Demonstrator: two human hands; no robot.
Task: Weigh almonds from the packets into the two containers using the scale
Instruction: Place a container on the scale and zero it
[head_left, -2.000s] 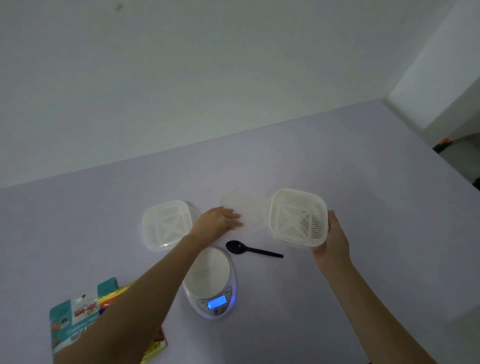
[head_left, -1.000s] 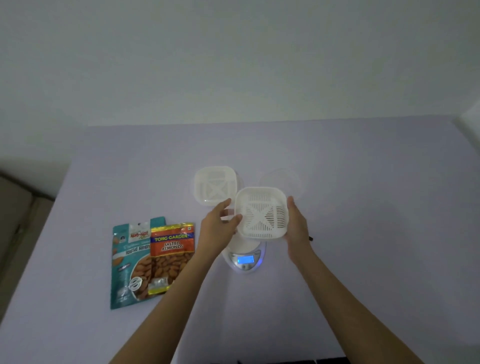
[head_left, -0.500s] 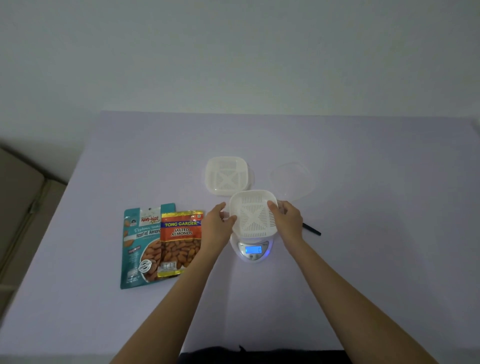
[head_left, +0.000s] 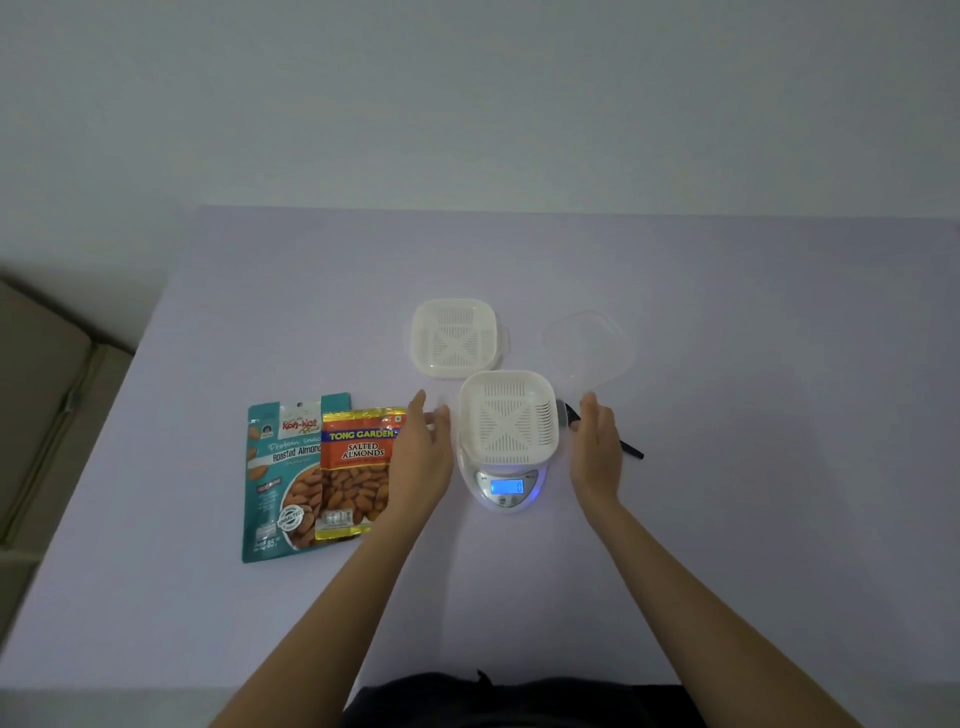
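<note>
A white slotted container (head_left: 508, 418) rests on the small digital scale (head_left: 506, 487), whose blue display is lit. My left hand (head_left: 423, 451) hovers just left of it, fingers apart, holding nothing. My right hand (head_left: 596, 444) is just right of it, also open and apart from the container. A second white container (head_left: 454, 336) sits farther back on the table. Two almond packets lie flat to the left: a teal roasted almonds packet (head_left: 278, 478) and an orange salted almonds packet (head_left: 356, 467), partly under my left wrist.
A clear lid (head_left: 587, 347) lies at the back right of the scale. A black spoon (head_left: 631, 449) lies partly hidden behind my right hand. The lavender table (head_left: 753, 467) ends at a wall behind and drops to a floor at the left.
The container was carried from the right onto the scale and set down. Both hands have let go of it and moved slightly outward.
</note>
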